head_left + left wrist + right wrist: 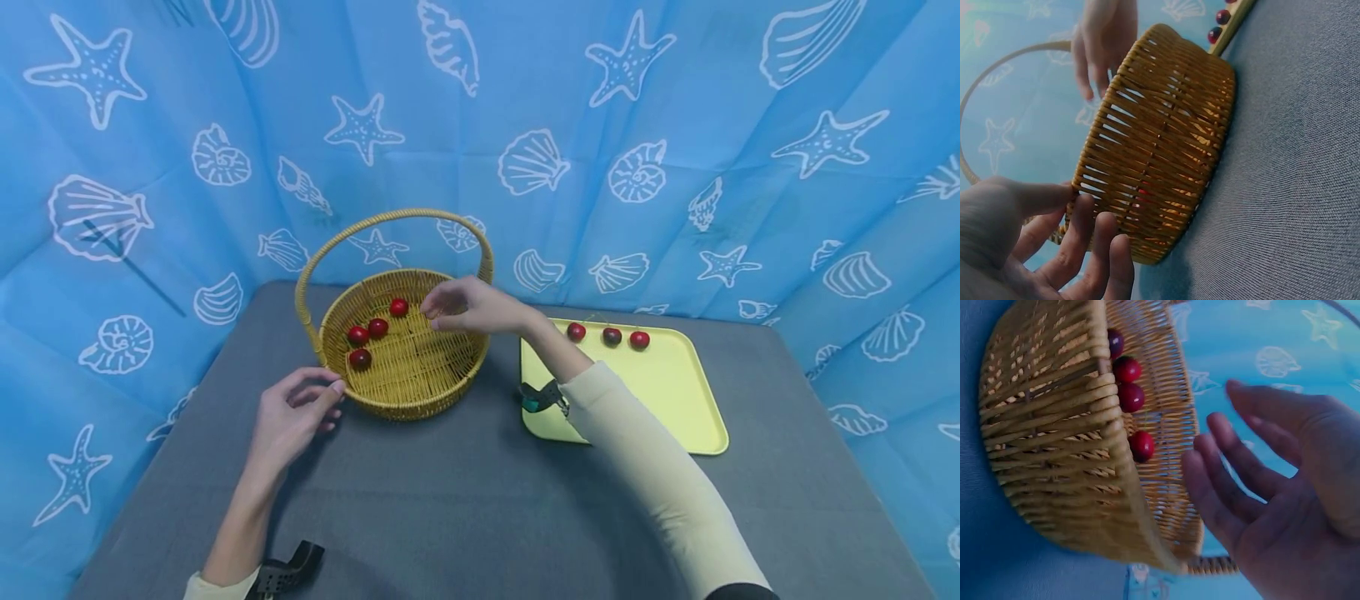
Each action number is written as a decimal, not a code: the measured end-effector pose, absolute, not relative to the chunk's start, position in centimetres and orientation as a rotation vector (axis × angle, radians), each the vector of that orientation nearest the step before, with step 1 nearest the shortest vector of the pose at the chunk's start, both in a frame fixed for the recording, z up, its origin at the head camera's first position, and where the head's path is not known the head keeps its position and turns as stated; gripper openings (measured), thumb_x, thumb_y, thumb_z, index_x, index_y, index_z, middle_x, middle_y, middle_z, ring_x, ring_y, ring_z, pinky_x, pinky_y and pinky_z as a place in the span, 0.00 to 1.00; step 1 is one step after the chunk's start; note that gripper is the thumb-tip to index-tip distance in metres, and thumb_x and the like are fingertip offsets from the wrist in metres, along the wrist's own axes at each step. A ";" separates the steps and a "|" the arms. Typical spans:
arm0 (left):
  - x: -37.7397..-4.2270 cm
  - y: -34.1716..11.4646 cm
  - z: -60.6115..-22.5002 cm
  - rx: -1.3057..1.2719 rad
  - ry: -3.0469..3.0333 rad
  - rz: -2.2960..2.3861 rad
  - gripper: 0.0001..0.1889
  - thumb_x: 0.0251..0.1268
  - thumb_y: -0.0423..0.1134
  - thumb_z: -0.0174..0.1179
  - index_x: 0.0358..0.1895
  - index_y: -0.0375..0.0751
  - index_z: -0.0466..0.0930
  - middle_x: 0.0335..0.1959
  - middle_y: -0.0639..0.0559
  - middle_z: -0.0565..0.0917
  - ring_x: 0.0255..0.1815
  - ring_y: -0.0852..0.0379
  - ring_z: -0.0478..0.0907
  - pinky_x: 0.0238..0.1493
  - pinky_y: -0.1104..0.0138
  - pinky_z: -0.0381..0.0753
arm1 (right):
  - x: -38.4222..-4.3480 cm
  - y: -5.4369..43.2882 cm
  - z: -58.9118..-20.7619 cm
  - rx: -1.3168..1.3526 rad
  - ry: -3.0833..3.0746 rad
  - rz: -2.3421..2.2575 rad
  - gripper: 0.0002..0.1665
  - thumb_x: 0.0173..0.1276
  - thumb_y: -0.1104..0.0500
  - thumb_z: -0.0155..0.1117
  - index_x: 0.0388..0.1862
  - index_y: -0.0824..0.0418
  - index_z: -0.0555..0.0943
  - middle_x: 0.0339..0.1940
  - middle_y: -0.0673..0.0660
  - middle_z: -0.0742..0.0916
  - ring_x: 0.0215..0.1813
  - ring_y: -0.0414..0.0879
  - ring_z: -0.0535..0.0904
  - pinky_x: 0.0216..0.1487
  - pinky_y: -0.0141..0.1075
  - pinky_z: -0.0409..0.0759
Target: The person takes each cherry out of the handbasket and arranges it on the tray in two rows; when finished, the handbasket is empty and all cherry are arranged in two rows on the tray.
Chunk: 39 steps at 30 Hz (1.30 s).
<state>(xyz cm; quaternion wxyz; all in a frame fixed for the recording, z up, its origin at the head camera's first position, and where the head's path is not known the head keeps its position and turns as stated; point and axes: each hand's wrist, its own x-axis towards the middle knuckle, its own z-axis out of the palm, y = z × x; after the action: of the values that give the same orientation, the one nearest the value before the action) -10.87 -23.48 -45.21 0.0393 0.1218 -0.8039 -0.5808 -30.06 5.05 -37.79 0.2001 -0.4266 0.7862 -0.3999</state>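
A round wicker basket (408,408) with a tall arched handle stands on the left of the table, and several red cherries (360,359) lie in its left half. My left hand (291,414) pinches the near-left rim between thumb and fingers; the left wrist view shows the fingertips against the woven wall. Above the basket's right side hovers my right hand (480,307), fingers loosely bent and apart. Nothing is between its fingers (1229,434) in the right wrist view.
To the right lies a yellow tray (667,392) with three dark red cherries (611,337) near its back edge; my right forearm crosses over its left side. A grey cloth (450,517) covers the table. Blue curtains (465,125) with shell prints hang behind.
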 end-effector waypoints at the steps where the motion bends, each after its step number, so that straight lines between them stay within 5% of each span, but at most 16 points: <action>1: -10.9 -23.5 -45.2 0.374 -2.465 -1.781 0.22 0.77 0.50 0.70 0.63 0.40 0.82 0.35 0.62 0.93 0.36 0.59 0.91 0.38 0.66 0.93 | -30.2 4.5 -37.9 -1.204 2.199 -1.093 0.16 0.78 0.64 0.69 0.61 0.66 0.85 0.57 0.63 0.90 0.60 0.52 0.88 0.68 0.43 0.88; 8: -10.9 -23.4 -45.3 0.357 -2.449 -1.789 0.22 0.77 0.49 0.70 0.62 0.39 0.82 0.34 0.61 0.93 0.36 0.58 0.91 0.37 0.65 0.93 | -31.5 2.0 -38.8 -1.121 2.207 -1.030 0.15 0.79 0.64 0.66 0.61 0.65 0.84 0.56 0.64 0.90 0.59 0.54 0.88 0.65 0.41 0.88; 14: -10.9 -23.4 -45.3 0.355 -2.440 -1.788 0.22 0.76 0.48 0.70 0.62 0.38 0.82 0.34 0.61 0.93 0.36 0.57 0.91 0.37 0.65 0.93 | -32.8 0.7 -39.5 -1.007 2.168 -1.092 0.18 0.81 0.65 0.64 0.65 0.71 0.81 0.58 0.69 0.89 0.64 0.65 0.86 0.68 0.53 0.87; 21: -10.9 -23.5 -45.3 0.364 -2.445 -1.796 0.22 0.77 0.49 0.70 0.62 0.38 0.82 0.35 0.61 0.93 0.36 0.57 0.91 0.38 0.65 0.94 | -33.6 -0.7 -40.4 -0.946 2.261 -1.083 0.18 0.79 0.63 0.67 0.64 0.68 0.83 0.55 0.63 0.91 0.60 0.54 0.87 0.58 0.40 0.89; 28: -11.0 -23.4 -45.1 0.365 -2.448 -1.792 0.22 0.76 0.50 0.70 0.62 0.39 0.82 0.36 0.57 0.94 0.37 0.55 0.91 0.37 0.65 0.93 | -33.8 -1.3 -41.4 -0.809 2.261 -1.137 0.19 0.82 0.61 0.66 0.67 0.65 0.82 0.64 0.64 0.88 0.67 0.56 0.84 0.64 0.52 0.89; 39: -10.8 -23.3 -45.3 0.371 -2.467 -1.751 0.21 0.78 0.52 0.69 0.61 0.40 0.83 0.41 0.44 0.94 0.39 0.51 0.92 0.38 0.65 0.94 | -33.5 -2.3 -43.4 -0.758 2.306 -1.146 0.27 0.82 0.61 0.65 0.77 0.59 0.77 0.76 0.62 0.82 0.77 0.56 0.79 0.65 0.50 0.88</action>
<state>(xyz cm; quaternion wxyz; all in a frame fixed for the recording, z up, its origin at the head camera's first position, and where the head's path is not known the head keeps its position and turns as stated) -10.85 -23.35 -45.26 0.0469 0.1216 -0.8085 -0.5739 -33.52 -2.31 -43.36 0.2267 -0.2749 0.8368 -0.4157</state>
